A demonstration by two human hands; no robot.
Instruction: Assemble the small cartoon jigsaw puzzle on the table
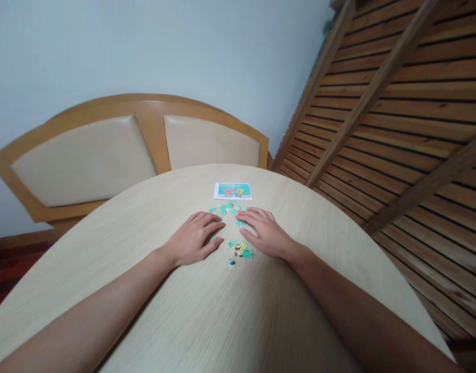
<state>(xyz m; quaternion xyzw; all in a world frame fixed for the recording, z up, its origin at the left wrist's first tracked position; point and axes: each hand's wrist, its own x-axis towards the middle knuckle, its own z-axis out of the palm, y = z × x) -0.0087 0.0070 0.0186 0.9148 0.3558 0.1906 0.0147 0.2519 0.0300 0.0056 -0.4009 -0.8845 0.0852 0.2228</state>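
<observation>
Between my hands lies a partly joined jigsaw section (240,248) with a yellow cartoon figure on teal. Just below it is a small separate puzzle piece (232,262) with a dark pattern. Loose teal puzzle pieces (228,208) are scattered beyond my fingers. To the left, my left hand (199,235) rests palm down with its fingers apart, near a bit of teal. My right hand (263,230) lies to the right of the section, fingers spread, its fingertips close to a few loose pieces. Neither hand holds anything that I can see.
A picture card (233,191) with two cartoon figures lies past the loose pieces. The round wooden table (176,321) fills the foreground. Behind it stand a padded wooden bench back (144,106) and a pale wall; a slatted wooden panel (397,103) rises at the right.
</observation>
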